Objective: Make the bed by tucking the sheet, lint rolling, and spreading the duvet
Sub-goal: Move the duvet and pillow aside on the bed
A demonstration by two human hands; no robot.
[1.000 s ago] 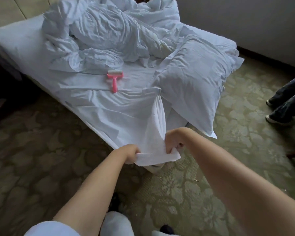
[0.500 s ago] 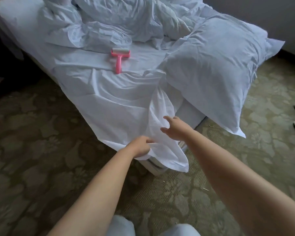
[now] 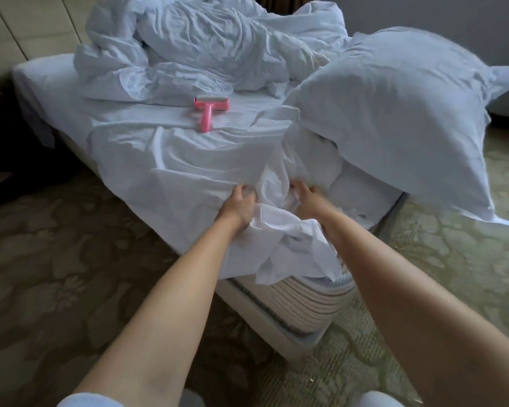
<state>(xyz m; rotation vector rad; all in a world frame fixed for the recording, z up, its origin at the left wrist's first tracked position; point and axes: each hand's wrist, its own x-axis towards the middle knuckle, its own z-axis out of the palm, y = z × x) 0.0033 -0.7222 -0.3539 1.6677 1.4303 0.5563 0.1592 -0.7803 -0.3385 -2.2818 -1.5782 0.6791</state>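
At corner, hands (image 3: 238,205) apparently bunch sheet (image 3: 188,171).

Thin white cloth sheet (image 3: 188,160), matt and creased, puffy crumpled cloth duvet (image 3: 218,45), smooth matt cloth pillow (image 3: 394,113), glossy pink plastic lint roller (image 3: 207,111), ribbed striped mattress fabric (image 3: 300,304), dull patterned woven carpet (image 3: 56,274).

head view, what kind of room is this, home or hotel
Probably a hotel bedroom, though that's a guess. An all-white bed with a crumpled duvet and pillow, patterned wall-to-wall carpet, and a pink lint roller lying on the sheet suggest housekeeping.
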